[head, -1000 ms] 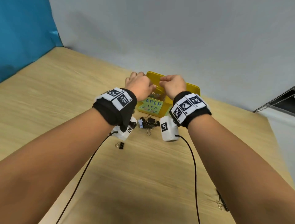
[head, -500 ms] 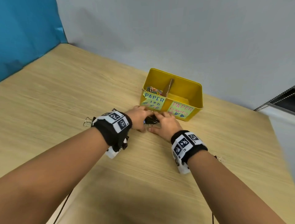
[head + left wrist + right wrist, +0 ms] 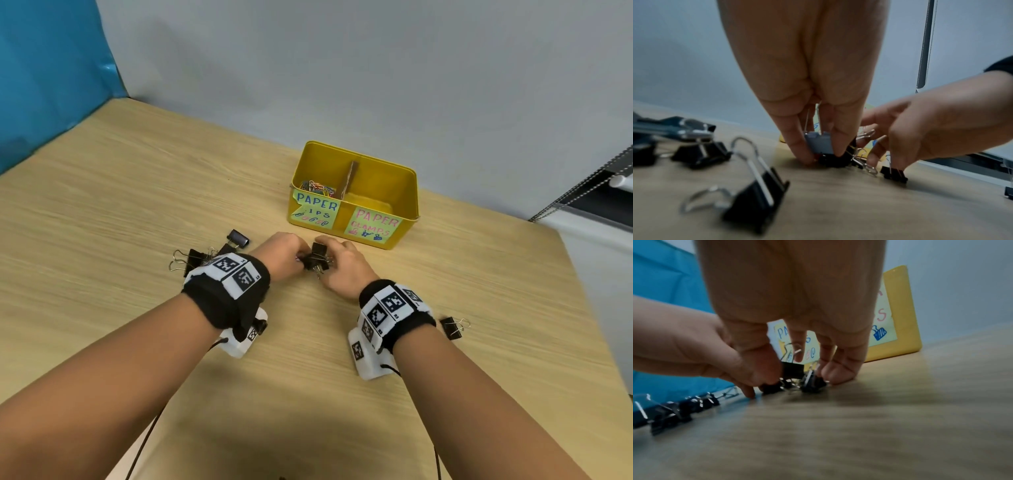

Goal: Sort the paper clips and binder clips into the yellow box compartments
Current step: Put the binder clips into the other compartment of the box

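The yellow box [image 3: 408,192] stands at the back of the table, with coloured paper clips [image 3: 317,187] in its left compartment. A small heap of black binder clips [image 3: 318,261] lies just in front of it. My left hand [image 3: 291,255] pinches a grey binder clip [image 3: 819,143] on top of the heap, between thumb and finger. From the right, my right hand [image 3: 334,261] closes thumb and fingers round the black clips [image 3: 797,374] on the tabletop. The box's right compartment shows no clips in the part I can see.
More black binder clips [image 3: 197,257] lie left of my left wrist, one [image 3: 238,238] a little farther back. A single clip [image 3: 452,328] sits right of my right wrist. A blue panel [image 3: 51,68] stands at the far left, and the table's right edge [image 3: 582,284] is near.
Both hands came down from over the box to the clip heap in front of it. Over the last half second they stayed there, fingers closing on the clips.
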`<state>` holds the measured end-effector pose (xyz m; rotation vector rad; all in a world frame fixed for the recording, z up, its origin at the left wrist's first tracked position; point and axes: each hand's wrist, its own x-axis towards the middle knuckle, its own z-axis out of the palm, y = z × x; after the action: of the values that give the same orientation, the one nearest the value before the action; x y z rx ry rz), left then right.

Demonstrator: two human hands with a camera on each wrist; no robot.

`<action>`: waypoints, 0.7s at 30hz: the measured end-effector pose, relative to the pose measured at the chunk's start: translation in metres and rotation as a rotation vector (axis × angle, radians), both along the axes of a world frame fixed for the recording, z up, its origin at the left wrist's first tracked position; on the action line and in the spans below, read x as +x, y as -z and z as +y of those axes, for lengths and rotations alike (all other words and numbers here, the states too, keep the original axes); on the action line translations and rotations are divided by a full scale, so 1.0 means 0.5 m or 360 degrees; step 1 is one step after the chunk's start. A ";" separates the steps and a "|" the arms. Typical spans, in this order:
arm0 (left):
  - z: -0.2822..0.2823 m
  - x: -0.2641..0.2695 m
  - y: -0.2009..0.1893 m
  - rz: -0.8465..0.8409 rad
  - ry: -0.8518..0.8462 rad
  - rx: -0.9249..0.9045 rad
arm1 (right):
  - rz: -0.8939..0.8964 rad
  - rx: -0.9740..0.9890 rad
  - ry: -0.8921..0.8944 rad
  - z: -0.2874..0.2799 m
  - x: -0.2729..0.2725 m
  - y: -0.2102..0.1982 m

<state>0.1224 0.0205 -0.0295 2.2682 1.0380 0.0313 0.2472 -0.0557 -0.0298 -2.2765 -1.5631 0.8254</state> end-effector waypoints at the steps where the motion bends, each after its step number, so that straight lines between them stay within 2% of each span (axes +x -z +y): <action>1: -0.005 -0.005 -0.002 -0.0022 -0.0004 -0.0008 | -0.0027 -0.0070 -0.0034 -0.002 -0.006 -0.002; 3: -0.013 -0.012 -0.005 -0.0048 -0.0019 -0.0030 | -0.0248 -0.0128 -0.0134 -0.003 -0.021 0.001; 5: -0.017 -0.020 -0.007 -0.0037 -0.0060 -0.0036 | -0.0426 -0.0060 -0.0178 -0.001 -0.030 0.006; 10: -0.008 -0.049 -0.008 0.0032 -0.0137 -0.0061 | -0.0235 0.0061 -0.0011 -0.008 -0.011 -0.002; 13: -0.009 -0.050 -0.024 0.0008 -0.0120 -0.0076 | 0.0002 0.0048 0.0114 -0.025 0.020 -0.013; 16: -0.015 -0.027 -0.061 -0.0113 -0.0086 -0.0075 | 0.0405 0.0151 0.0307 -0.043 0.053 -0.036; 19: -0.013 0.019 -0.116 -0.0310 -0.0029 -0.0014 | 0.0900 0.0486 0.0456 -0.048 0.081 -0.096; 21: -0.006 0.066 -0.156 -0.0476 -0.0008 0.0070 | 0.1014 0.0752 0.0531 -0.033 0.106 -0.143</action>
<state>0.1557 0.0174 0.0483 2.2143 0.8909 0.3866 0.3003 -0.0721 0.0419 -1.6417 -0.9325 0.8572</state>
